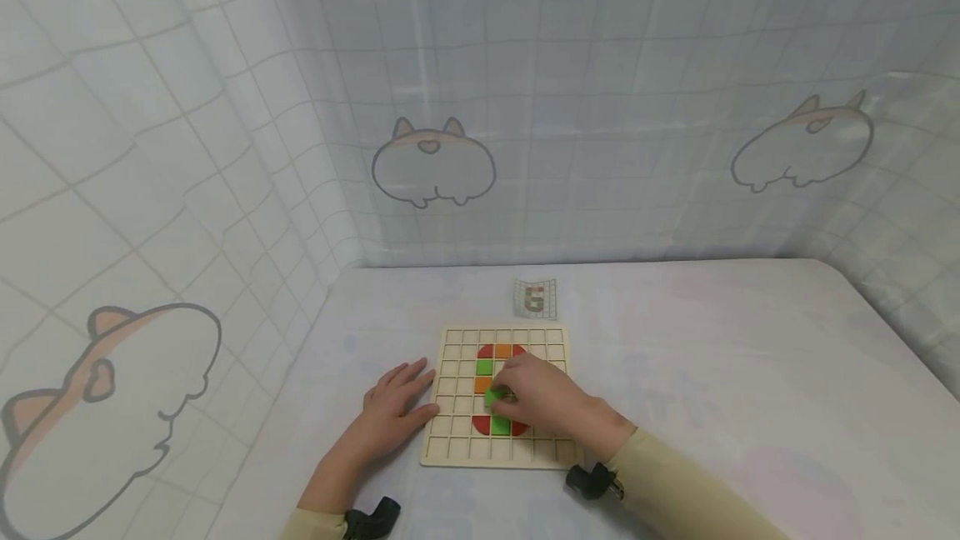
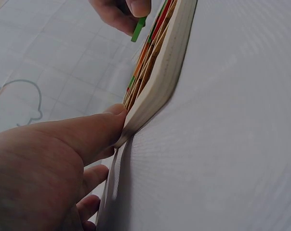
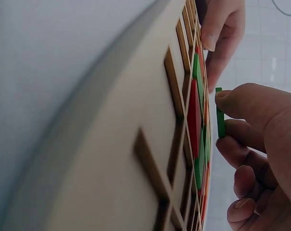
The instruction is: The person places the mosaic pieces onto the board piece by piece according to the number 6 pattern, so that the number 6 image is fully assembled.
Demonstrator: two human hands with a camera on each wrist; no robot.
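Observation:
A wooden grid board (image 1: 453, 448) lies on the table, with red, orange and green tiles set in some of its squares. Between thumb and fingers, my right hand (image 1: 546, 394) pinches a green tile (image 3: 220, 113) just above the board. Part of the board's right side is hidden under that hand. My left hand (image 1: 392, 408) rests at the board's left edge, its fingers spread. In the left wrist view, the left thumb (image 2: 104, 127) touches the board's corner. A green tile (image 1: 484, 367) and an orange tile (image 1: 482, 385) sit in the board's left-middle squares.
Beyond the board lies a small pattern card (image 1: 535, 299) with a coloured figure on a grid. A white cloth covers the table (image 1: 712, 373). Grid-printed curtains (image 1: 600, 107) with cartoon animals hang behind and at the sides. Each wrist bears a black device (image 1: 592, 482).

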